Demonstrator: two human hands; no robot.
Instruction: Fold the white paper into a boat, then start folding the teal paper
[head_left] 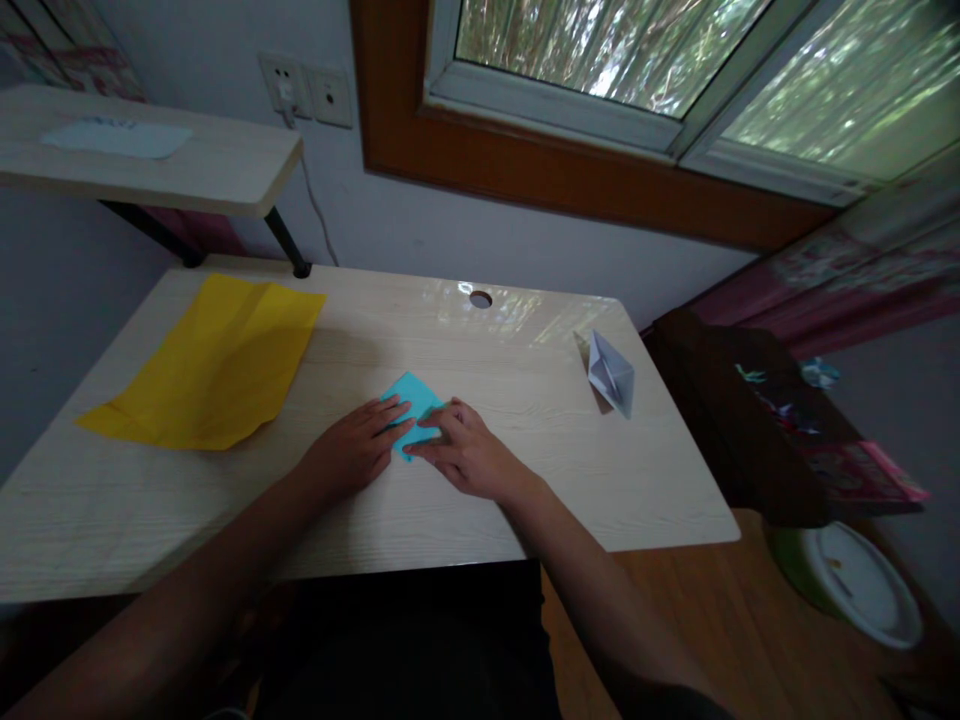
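Note:
A small piece of folded blue paper [412, 394] lies on the light wood-grain desk [480, 530], one corner pointing toward the wall. Across its left part, my left hand [361, 440] rests with fingers stretched out and lying flat. My right hand [466, 447] has its fingers bent around the right and near edges of the same sheet, gripping it. The fingers of both hands cover much of the paper, so its folds are partly hidden.
A large yellow sheet [217, 365] lies at the left. Toward the far right stands a folded white paper boat [611, 372]. A raised shelf [225, 175] with a paper on it rises at the back left. The desk has a round cable hole [481, 299] near the wall.

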